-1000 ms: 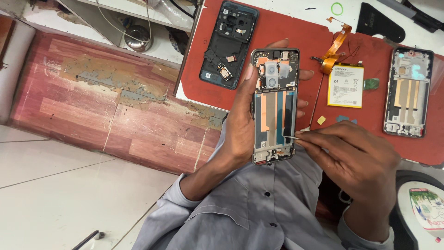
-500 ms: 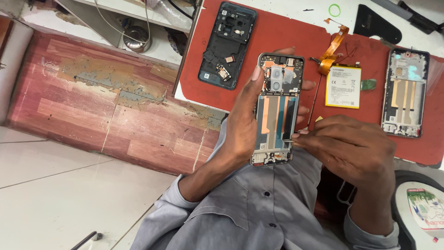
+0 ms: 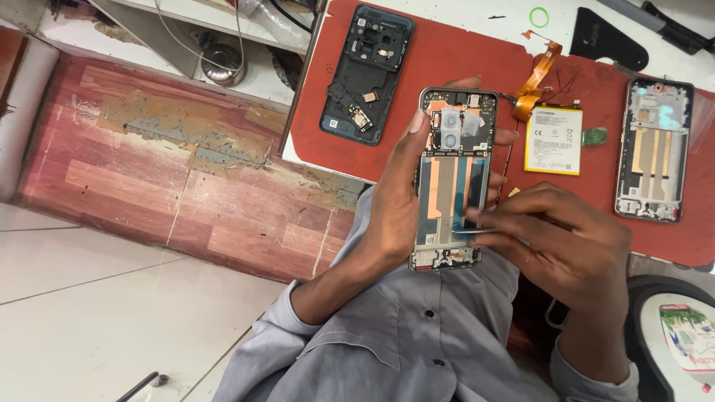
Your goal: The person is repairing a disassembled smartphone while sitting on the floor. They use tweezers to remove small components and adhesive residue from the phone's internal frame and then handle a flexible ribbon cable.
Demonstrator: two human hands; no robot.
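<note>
My left hand [image 3: 398, 197] grips an opened phone frame [image 3: 452, 175] from its left side, thumb along the edge and fingertips showing past the right edge. The frame is held upright over my lap, its inner side with copper strips facing me. My right hand [image 3: 562, 246] pinches thin metal tweezers [image 3: 477, 231], and their tip touches the lower right part of the frame's inside.
A red mat [image 3: 447, 67] on the bench holds a dark phone back cover [image 3: 366, 73], a yellow-edged battery [image 3: 553, 140], an orange flex cable [image 3: 538, 78] and a second open phone frame [image 3: 653, 149]. A worn wooden panel [image 3: 171, 171] lies left, and a round container [image 3: 681, 335] sits lower right.
My right hand has slid left and slightly up, bringing the tweezers' tip further onto the frame's inside. The left hand keeps the frame nearly still.
</note>
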